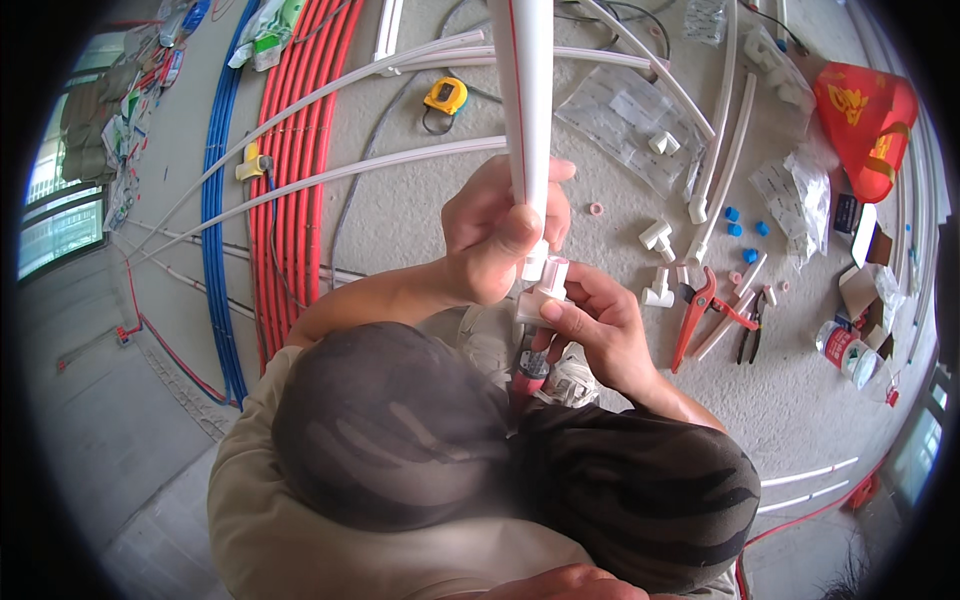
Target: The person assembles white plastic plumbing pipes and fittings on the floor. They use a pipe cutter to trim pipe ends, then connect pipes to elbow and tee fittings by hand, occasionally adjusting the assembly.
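In a room with a rough grey floor and a window off to the left. Closest of all, two knees in dark patterned trousers. Between them, a tool with a red part, too hidden to name. Just past the knees, the right hand, pinched round a small white tee fitting. Beside it and a little farther up, the left hand, wrapped snugly round a long white pipe, close to the low end. Pipe end right by the mouth of the fitting; touching or apart, hard to tell.

Most likely at the joining step, fitting to pipe. For the next move, probably a need to line both up straight, hold steady and push evenly. On the pipe, smooth white plastic with a thin red line down its length. On the fitting, plain white, short and stubby, with a round mouth.

Farther off to the right, a red pipe cutter, black pliers, spare fittings and little blue caps. To the left, rows of red pipes and blue pipes. Up ahead, a yellow tape measure; far right, a red bag.
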Tool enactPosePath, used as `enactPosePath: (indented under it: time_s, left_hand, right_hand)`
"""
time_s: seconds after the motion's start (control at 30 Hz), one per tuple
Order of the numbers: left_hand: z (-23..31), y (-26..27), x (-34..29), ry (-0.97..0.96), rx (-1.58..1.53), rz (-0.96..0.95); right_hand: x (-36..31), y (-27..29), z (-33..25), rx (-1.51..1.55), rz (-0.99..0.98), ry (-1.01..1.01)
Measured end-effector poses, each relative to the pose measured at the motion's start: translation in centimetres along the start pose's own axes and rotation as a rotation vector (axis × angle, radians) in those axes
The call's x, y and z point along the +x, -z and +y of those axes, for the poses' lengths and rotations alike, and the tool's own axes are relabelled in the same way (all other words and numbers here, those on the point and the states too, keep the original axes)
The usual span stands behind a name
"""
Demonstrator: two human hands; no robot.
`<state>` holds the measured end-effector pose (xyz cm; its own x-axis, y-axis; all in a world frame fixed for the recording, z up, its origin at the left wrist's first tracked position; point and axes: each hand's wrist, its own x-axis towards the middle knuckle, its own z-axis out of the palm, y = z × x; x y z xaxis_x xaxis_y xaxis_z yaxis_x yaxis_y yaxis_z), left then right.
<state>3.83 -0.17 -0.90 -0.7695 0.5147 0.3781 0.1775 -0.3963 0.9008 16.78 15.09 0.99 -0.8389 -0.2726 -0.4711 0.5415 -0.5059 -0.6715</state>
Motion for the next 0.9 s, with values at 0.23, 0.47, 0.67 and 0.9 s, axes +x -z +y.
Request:
enactPosePath:
  time_s: [0.23, 0.47, 0.67, 0.9]
  left_hand:
    - [-0.2, -0.2, 0.0, -0.009, 0.004, -0.006]
    - [-0.1, -0.2, -0.5, 0.018, 0.024, -0.003]
    - [-0.7, -0.1, -0.7, 0.073, 0.073, 0.017]
    - [-8.4, 6.9, -3.0, 0.455, 0.709, 0.147]
  right_hand:
    - [0.0, 0.0, 0.0, -0.026, 0.023, -0.025]
    - [0.0, 0.1, 0.0, -0.070, 0.005, -0.024]
    - [0.2, 0.6, 0.6, -0.017, 0.006, -0.038]
    - [1.3, 4.2, 5.3, 0.064, 0.309, 0.199]
